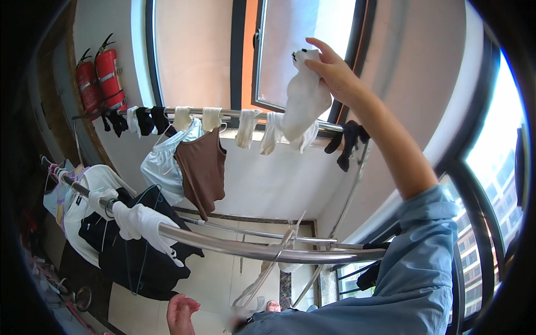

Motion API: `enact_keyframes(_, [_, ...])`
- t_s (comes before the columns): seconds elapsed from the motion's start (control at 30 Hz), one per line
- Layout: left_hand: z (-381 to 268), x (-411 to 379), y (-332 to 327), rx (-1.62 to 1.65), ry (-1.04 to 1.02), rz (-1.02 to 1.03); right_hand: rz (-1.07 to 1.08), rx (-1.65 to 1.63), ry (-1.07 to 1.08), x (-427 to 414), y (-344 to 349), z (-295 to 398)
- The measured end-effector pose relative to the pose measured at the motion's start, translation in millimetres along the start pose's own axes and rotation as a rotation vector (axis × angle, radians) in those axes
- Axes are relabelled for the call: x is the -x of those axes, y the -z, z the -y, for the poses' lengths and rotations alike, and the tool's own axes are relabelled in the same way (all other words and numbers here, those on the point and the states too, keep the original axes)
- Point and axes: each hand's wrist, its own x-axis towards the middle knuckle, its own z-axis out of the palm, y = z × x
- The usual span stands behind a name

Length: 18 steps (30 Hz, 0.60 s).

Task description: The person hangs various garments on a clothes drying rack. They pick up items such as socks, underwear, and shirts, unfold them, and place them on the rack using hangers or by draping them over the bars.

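Note:
My right hand (333,73) is raised in front of the window and grips a white sock (307,98) with small black marks at its upper end. The sock dangles over the far metal rail (228,112), overlapping the white socks (272,132) draped there. My left hand (182,314) is low at the bottom edge, partly cut off, with its fingers loosely bent and nothing visible in it. Just above it hangs a black garment (142,259). White socks (142,224) lie over the near metal rail (251,248), left of its bare stretch.
A brown tank top (203,167) and light blue shorts (165,161) hang from the far rail. Black socks (347,142) sit at its right end. Two fire extinguishers (109,77) stand by the wall at left. White strips (276,255) are tied around the near rail.

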Motion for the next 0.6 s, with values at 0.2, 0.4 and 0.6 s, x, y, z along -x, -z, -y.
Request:
enact_keyframes(0.2, [2,-7,-13,-0.01,0.021,-0.011,-0.039,-0.012,-0.196,-16,52,-63])
enact_keyframes(0.4, [3,-13,-29,0.0,0.049,-0.031,-0.07,0.053,-0.314,-25,82,-127])
enact_keyframes(0.6, [10,-18,-41,0.0,0.043,0.025,0.104,0.739,-0.394,-31,111,-229])
